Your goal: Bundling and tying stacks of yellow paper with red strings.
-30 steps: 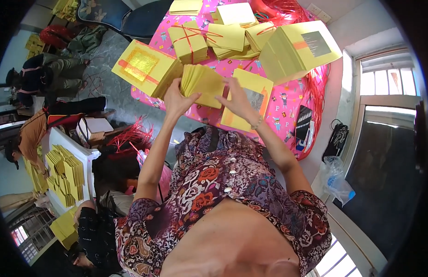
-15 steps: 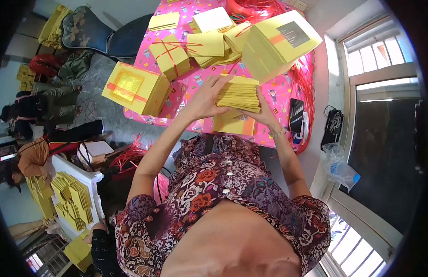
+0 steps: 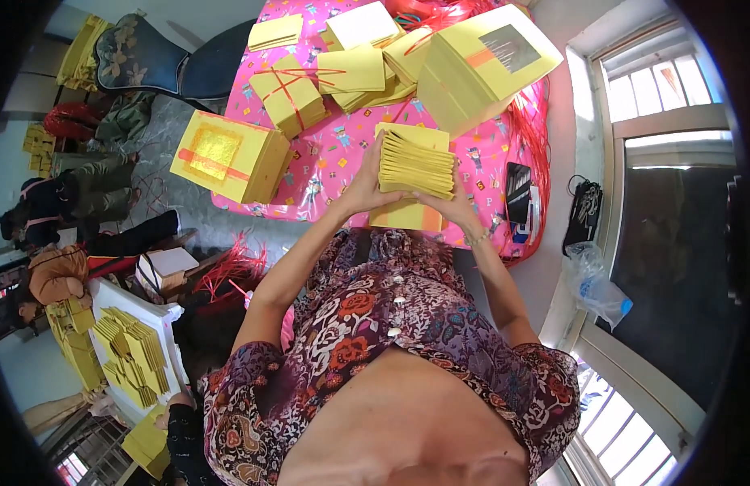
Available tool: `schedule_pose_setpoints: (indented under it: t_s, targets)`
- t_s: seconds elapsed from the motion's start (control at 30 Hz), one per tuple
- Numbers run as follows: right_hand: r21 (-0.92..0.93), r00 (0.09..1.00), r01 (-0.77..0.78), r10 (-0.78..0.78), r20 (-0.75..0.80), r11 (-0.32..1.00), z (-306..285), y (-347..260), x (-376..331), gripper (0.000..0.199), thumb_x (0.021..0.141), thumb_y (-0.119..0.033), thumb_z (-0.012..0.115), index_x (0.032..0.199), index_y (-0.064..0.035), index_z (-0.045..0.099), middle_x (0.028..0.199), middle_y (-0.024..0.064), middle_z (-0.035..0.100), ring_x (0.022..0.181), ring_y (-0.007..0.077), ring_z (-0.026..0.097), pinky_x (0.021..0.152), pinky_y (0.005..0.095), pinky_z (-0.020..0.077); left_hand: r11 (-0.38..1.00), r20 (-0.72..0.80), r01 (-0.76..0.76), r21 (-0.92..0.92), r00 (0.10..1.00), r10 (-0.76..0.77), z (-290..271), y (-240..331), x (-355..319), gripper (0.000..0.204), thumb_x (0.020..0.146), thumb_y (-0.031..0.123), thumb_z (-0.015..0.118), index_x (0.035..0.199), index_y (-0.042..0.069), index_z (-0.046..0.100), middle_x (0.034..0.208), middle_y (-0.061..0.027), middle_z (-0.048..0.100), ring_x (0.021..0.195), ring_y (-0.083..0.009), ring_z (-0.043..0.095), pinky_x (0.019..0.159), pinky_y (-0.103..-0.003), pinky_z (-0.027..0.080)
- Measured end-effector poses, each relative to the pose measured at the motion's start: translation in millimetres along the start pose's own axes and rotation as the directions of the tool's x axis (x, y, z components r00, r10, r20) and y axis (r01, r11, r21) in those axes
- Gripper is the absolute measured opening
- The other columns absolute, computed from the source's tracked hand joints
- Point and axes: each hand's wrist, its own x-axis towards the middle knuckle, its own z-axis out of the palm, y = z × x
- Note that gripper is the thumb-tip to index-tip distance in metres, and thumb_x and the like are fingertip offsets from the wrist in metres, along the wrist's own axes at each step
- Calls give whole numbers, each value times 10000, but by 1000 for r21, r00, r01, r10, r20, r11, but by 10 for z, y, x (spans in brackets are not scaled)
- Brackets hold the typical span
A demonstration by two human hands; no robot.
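Between my two hands is a thick stack of yellow folded papers (image 3: 415, 168), its layered edges facing me. My left hand (image 3: 365, 185) grips the stack's left side, with the thumb along its near edge. My right hand (image 3: 449, 207) holds the near right corner, its thumb at the front and its fingers mostly hidden. Under the stack lies another yellow paper pile (image 3: 405, 215) with an orange band, partly covered.
A pink patterned cloth covers the table (image 3: 326, 190). Yellow bundles tied with red strips (image 3: 290, 95), a big yellow block (image 3: 465, 85) and a gold-stamped block (image 3: 229, 158) stand around. A phone (image 3: 518, 190) lies at right. Other people work at left.
My left fingers have moved from the stack's top to its left side. My right hand has shifted from the right side toward the near corner. More of the stack's layered edges show.
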Motion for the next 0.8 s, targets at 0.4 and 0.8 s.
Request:
schedule_pose_setpoints:
  t_s: [0.4, 0.8]
  targets:
    - [26, 999, -52, 52, 3, 998, -2, -30, -29, 968, 807, 23, 756, 1539, -97, 133, 1379, 71, 476, 1220, 162, 514, 1000, 324, 485, 992, -453, 72, 100, 891, -20, 16, 640, -461, 643, 756, 94, 788, 1291, 4, 442, 1224, -182, 471, 1127, -323, 485, 901, -377, 459]
    - [1, 1000, -25, 25, 9, 1000, -4, -16, -29, 958, 798, 49, 753, 1533, -101, 158, 1381, 68, 482, 1223, 165, 519, 1007, 330, 484, 999, -470, 45, 18, 882, -31, 89, 645, -417, 424, 801, -18, 704, 1162, 17, 483, 1182, -177, 541, 1045, -277, 560, 853, -349, 475]
